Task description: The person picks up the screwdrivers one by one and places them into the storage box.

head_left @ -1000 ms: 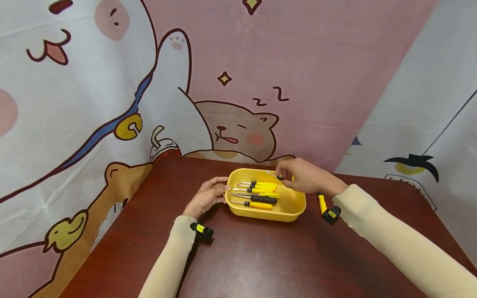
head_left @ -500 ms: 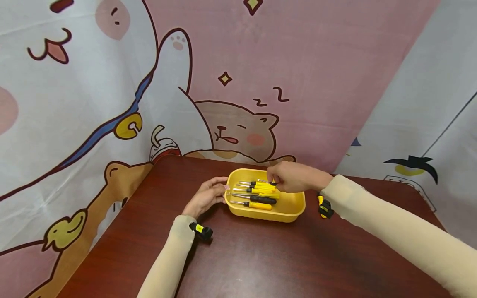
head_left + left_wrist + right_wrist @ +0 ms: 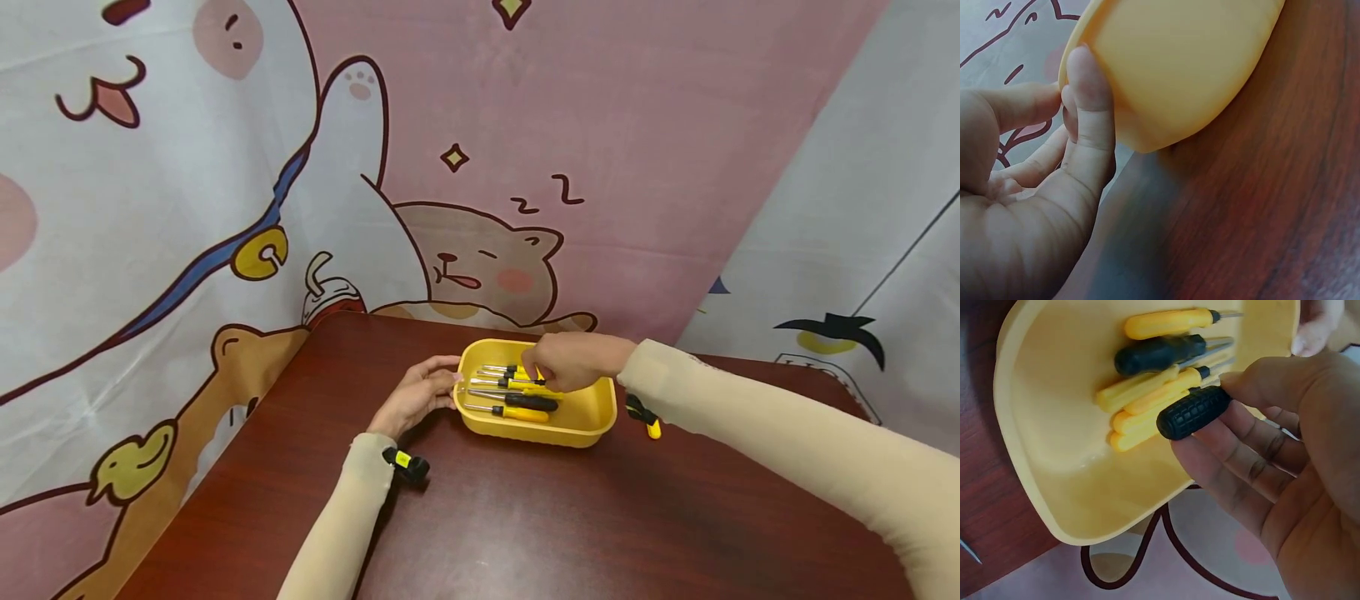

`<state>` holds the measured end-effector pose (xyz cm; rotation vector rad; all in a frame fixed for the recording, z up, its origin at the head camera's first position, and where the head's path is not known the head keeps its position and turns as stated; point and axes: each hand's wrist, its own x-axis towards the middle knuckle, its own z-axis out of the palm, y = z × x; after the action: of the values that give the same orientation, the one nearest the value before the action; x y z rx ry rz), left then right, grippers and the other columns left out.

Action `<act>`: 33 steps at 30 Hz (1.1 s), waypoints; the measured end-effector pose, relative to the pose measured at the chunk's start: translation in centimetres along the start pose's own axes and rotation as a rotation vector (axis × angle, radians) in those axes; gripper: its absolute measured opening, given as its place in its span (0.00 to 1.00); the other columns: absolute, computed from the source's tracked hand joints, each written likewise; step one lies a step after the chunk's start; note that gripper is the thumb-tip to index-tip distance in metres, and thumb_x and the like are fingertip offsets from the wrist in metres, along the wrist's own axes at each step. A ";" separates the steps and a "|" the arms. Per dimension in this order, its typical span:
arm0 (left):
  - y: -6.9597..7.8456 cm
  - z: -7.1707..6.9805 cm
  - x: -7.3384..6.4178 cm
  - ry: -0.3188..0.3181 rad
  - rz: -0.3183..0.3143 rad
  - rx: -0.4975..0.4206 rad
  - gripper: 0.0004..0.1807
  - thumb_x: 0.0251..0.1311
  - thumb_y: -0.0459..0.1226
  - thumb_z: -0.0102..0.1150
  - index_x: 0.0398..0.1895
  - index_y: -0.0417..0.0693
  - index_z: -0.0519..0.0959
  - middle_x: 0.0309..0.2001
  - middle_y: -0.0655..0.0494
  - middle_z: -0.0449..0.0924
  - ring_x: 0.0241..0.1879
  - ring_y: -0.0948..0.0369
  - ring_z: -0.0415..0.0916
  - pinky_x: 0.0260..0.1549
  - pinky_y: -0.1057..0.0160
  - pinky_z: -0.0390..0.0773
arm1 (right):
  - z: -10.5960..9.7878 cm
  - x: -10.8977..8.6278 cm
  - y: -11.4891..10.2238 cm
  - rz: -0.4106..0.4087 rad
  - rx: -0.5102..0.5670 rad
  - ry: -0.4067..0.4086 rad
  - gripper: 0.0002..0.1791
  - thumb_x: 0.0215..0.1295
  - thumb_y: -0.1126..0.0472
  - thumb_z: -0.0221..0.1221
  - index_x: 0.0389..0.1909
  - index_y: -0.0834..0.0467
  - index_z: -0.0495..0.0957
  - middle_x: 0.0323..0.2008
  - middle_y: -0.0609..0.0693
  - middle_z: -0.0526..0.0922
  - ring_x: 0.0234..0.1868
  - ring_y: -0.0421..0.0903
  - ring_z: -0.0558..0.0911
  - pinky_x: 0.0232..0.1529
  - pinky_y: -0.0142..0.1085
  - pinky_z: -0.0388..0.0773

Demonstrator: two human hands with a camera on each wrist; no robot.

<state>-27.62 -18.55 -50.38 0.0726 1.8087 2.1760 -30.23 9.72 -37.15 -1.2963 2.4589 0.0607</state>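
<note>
My left hand (image 3: 415,396) pinches the left rim of a yellow plastic tray (image 3: 588,408); in the left wrist view the thumb (image 3: 1088,81) lies inside the rim and fingers are outside. Over the tray, my right hand (image 3: 576,360) holds a small screwdriver by its ribbed black handle (image 3: 1194,412), between thumb and fingers. Its shaft is mostly hidden by the hand in the right wrist view. Several screwdrivers lie side by side in the tray, tips to the left: a yellow-handled one (image 3: 525,414) at the front, a black-handled one (image 3: 531,402) behind it, then more yellow ones.
On the brown table (image 3: 495,525), right of the tray, a yellow handle (image 3: 654,430) shows partly beneath the right wrist's black camera (image 3: 640,408). A printed cloth (image 3: 637,167) hangs behind the table's far edge.
My right hand has moved left and lowered over the tray's screwdrivers, with the small black-handled screwdriver in its fingers. The left hand stays on the rim.
</note>
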 end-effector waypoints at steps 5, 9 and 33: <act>0.0 0.0 0.0 -0.001 0.002 0.001 0.26 0.70 0.31 0.59 0.70 0.42 0.70 0.55 0.30 0.78 0.35 0.56 0.82 0.32 0.63 0.85 | 0.5 1.2 -0.2 -0.026 -0.013 -0.066 0.09 0.66 0.66 0.62 0.46 0.53 0.79 0.30 0.44 0.78 0.28 0.40 0.74 0.30 0.31 0.73; 0.0 -0.1 0.0 -0.001 0.004 0.012 0.26 0.71 0.31 0.59 0.71 0.42 0.69 0.55 0.30 0.78 0.35 0.57 0.82 0.33 0.63 0.85 | 1.0 2.1 -0.5 -0.033 -0.019 -0.105 0.09 0.67 0.65 0.62 0.46 0.53 0.79 0.29 0.43 0.78 0.28 0.39 0.73 0.29 0.30 0.72; 0.0 -0.1 0.2 -0.005 -0.004 0.013 0.24 0.71 0.31 0.58 0.69 0.43 0.71 0.56 0.31 0.77 0.36 0.56 0.81 0.32 0.64 0.85 | 2.3 5.0 -2.5 -0.095 0.005 -0.200 0.05 0.67 0.64 0.64 0.42 0.54 0.80 0.28 0.40 0.78 0.26 0.34 0.75 0.27 0.26 0.74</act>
<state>-27.82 -18.59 -50.48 0.0774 1.8192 2.1594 -30.10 4.74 -40.63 -1.3339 2.2266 0.1527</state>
